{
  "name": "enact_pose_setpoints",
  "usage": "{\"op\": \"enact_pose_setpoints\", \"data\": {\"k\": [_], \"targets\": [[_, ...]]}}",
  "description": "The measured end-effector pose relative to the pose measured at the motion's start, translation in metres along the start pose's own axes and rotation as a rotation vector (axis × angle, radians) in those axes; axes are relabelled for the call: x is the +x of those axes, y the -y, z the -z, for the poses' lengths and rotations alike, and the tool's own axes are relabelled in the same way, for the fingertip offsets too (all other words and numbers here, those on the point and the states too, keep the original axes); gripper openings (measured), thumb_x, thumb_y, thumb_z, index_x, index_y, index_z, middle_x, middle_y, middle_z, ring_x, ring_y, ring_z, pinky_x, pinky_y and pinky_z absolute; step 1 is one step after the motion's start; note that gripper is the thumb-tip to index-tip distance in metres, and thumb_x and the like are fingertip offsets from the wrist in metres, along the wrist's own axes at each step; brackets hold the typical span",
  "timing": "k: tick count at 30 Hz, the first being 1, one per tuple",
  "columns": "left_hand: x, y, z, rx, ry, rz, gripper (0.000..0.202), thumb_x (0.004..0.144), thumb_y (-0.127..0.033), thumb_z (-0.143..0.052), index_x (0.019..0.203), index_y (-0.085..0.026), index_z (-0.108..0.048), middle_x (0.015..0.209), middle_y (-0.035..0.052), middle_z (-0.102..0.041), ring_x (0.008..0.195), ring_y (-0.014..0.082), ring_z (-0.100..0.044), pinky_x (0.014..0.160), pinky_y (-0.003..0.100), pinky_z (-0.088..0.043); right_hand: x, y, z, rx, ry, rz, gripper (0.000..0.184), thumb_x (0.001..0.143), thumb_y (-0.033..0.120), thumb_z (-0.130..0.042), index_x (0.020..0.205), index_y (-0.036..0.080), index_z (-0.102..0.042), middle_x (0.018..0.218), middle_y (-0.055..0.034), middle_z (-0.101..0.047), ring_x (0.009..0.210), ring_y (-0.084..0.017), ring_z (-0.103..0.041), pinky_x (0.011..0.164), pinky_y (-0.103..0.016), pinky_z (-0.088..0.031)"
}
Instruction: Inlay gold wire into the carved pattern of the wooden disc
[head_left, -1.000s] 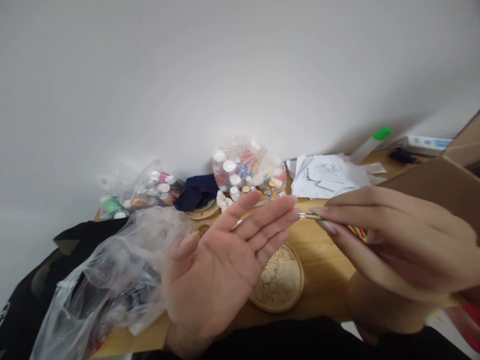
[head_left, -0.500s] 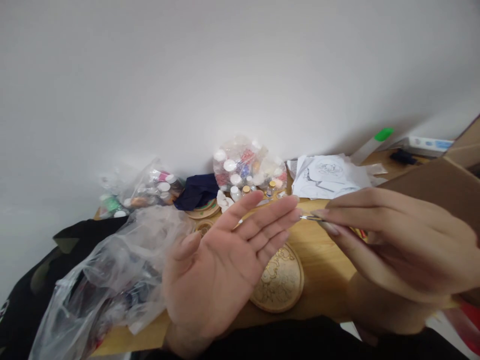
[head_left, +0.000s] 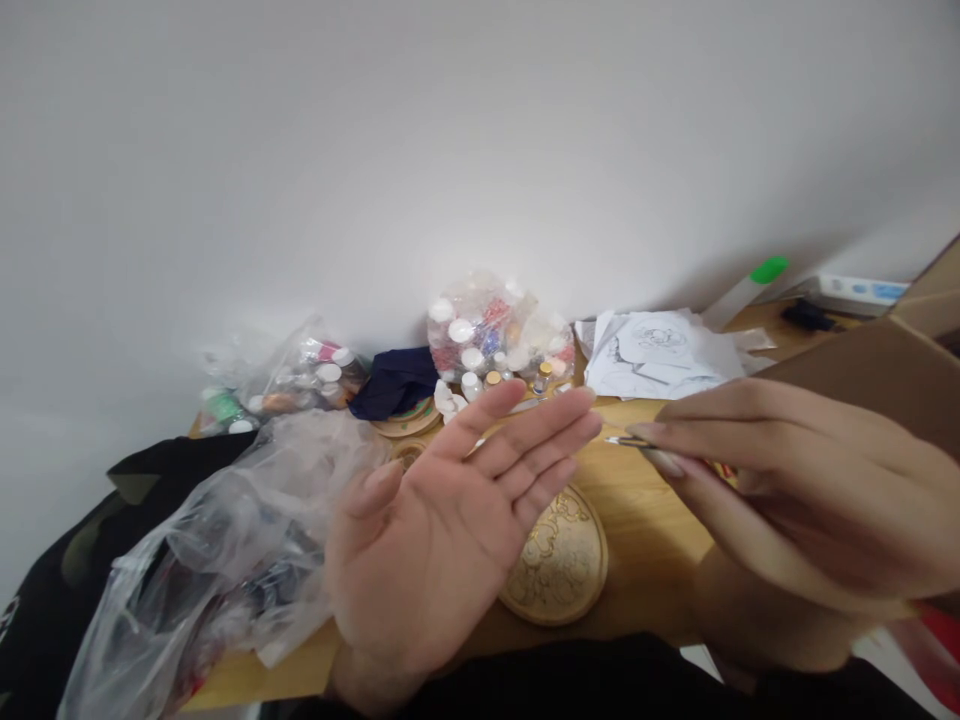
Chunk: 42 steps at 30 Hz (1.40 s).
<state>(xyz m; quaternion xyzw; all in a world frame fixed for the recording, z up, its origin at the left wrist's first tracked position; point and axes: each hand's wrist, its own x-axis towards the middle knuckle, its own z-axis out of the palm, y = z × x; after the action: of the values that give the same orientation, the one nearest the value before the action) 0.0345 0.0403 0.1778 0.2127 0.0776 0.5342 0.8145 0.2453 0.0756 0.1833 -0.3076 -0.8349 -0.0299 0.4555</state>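
Note:
My left hand [head_left: 442, 540] is held palm up with its fingers stretched out, and nothing lies on it. In a pinch, my right hand [head_left: 795, 490] grips a thin pen-like tool [head_left: 630, 442] with a dark shaft and a bright, pale tip. That tip points at the left fingertips, a small gap away from them. I cannot make out whether it is a brush or a blade. Beneath and behind the left hand, a round wooden disc [head_left: 570, 570] with a raised gold-lined pattern rests on the wooden table [head_left: 652, 500]. The left hand hides part of the disc.
A clear plastic bag [head_left: 300, 470] lies at left beside dark cloth [head_left: 75, 530]. Along the wall stand bagged bottles with white caps [head_left: 480, 325], a navy cloth [head_left: 397, 380] and sheets with line drawings [head_left: 645, 350]. A cardboard box [head_left: 892, 350] is at right.
The tool's tip has drawn back slightly to the right, off the left fingertips it was at. The left hand has barely moved.

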Motion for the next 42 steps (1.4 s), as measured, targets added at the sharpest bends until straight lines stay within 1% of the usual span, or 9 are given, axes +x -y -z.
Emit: {"op": "enact_pose_setpoints", "data": {"k": [7, 14, 19, 22, 26, 28, 34, 38, 42], "targets": [[-0.0013, 0.0001, 0.0006, -0.002, 0.015, -0.003, 0.056, 0.087, -0.045, -0.049, 0.131, -0.012, -0.06, 0.143, 0.0176, -0.057, 0.14, 0.0283, -0.048, 0.118, 0.036, -0.036, 0.0067, -0.0013, 0.0007, -0.027, 0.006, 0.034, 0.014, 0.081, 0.001, -0.068, 0.087, 0.013, -0.067, 0.079, -0.0051, -0.072, 0.072, -0.011, -0.068, 0.064, -0.02, -0.055], [0.0012, -0.0003, 0.0008, -0.008, 0.012, -0.008, 0.056, 0.087, -0.045, -0.048, 0.13, -0.011, -0.06, 0.142, 0.0179, -0.058, 0.139, 0.0279, -0.049, 0.118, 0.036, -0.036, 0.0023, 0.0012, -0.0006, -0.029, -0.02, 0.017, 0.015, 0.08, 0.0, -0.07, 0.089, 0.013, -0.068, 0.08, -0.0055, -0.071, 0.073, -0.011, -0.066, 0.065, -0.022, -0.054], [0.002, -0.0013, 0.0014, -0.004, 0.008, -0.006, 0.057, 0.086, -0.045, -0.049, 0.13, -0.011, -0.06, 0.142, 0.0184, -0.058, 0.14, 0.0282, -0.048, 0.119, 0.036, -0.035, 0.0034, -0.0019, -0.0026, -0.054, -0.014, 0.007, 0.015, 0.081, 0.003, -0.069, 0.088, 0.016, -0.068, 0.079, -0.0043, -0.072, 0.068, -0.012, -0.066, 0.06, -0.023, -0.052], [0.0016, -0.0011, 0.0013, 0.005, 0.016, 0.001, 0.056, 0.087, -0.045, -0.047, 0.131, -0.011, -0.059, 0.143, 0.0182, -0.057, 0.14, 0.0275, -0.049, 0.119, 0.036, -0.034, 0.004, -0.0046, -0.0029, 0.012, 0.007, 0.012, 0.014, 0.08, 0.003, -0.069, 0.088, 0.015, -0.068, 0.078, -0.0041, -0.071, 0.068, -0.011, -0.066, 0.06, -0.021, -0.052], [0.0013, -0.0008, 0.001, 0.022, 0.026, 0.009, 0.055, 0.087, -0.046, -0.047, 0.13, -0.014, -0.06, 0.143, 0.0159, -0.058, 0.139, 0.0264, -0.049, 0.12, 0.037, -0.032, 0.0035, -0.005, -0.0028, 0.21, -0.004, -0.034, 0.015, 0.081, 0.003, -0.067, 0.09, 0.015, -0.067, 0.081, -0.0044, -0.07, 0.072, -0.011, -0.066, 0.061, -0.021, -0.053], [0.0015, -0.0008, 0.0012, 0.026, 0.02, 0.004, 0.055, 0.087, -0.047, -0.046, 0.13, -0.014, -0.06, 0.143, 0.0153, -0.058, 0.14, 0.0265, -0.049, 0.12, 0.037, -0.031, 0.0032, -0.0042, -0.0027, 0.248, 0.006, -0.052, 0.015, 0.083, 0.003, -0.065, 0.092, 0.015, -0.067, 0.082, -0.0041, -0.07, 0.074, -0.011, -0.066, 0.061, -0.021, -0.053], [0.0011, -0.001, 0.0018, 0.064, 0.027, 0.012, 0.054, 0.088, -0.048, -0.043, 0.13, -0.018, -0.059, 0.143, 0.0122, -0.058, 0.144, 0.029, -0.043, 0.124, 0.043, -0.024, 0.0038, -0.0041, -0.0025, 0.101, -0.026, 0.003, 0.02, 0.08, 0.0, -0.069, 0.092, 0.016, -0.066, 0.079, -0.0025, -0.068, 0.071, -0.011, -0.065, 0.06, -0.021, -0.054], [0.0002, -0.0006, 0.001, 0.061, 0.013, 0.006, 0.055, 0.087, -0.048, -0.046, 0.13, -0.017, -0.059, 0.143, 0.0126, -0.059, 0.142, 0.0276, -0.045, 0.122, 0.04, -0.028, 0.0055, -0.0046, -0.0023, 0.026, -0.035, 0.011, 0.017, 0.08, 0.001, -0.069, 0.089, 0.015, -0.066, 0.078, -0.0038, -0.069, 0.069, -0.011, -0.065, 0.06, -0.022, -0.054], [0.0002, -0.0004, 0.0003, 0.042, 0.01, 0.003, 0.056, 0.087, -0.047, -0.047, 0.131, -0.014, -0.059, 0.143, 0.0147, -0.058, 0.14, 0.0264, -0.048, 0.12, 0.037, -0.032, 0.0066, -0.0045, -0.0025, 0.023, -0.022, 0.02, 0.014, 0.081, 0.001, -0.069, 0.088, 0.012, -0.067, 0.077, -0.0049, -0.069, 0.07, -0.01, -0.065, 0.062, -0.02, -0.054]]}}
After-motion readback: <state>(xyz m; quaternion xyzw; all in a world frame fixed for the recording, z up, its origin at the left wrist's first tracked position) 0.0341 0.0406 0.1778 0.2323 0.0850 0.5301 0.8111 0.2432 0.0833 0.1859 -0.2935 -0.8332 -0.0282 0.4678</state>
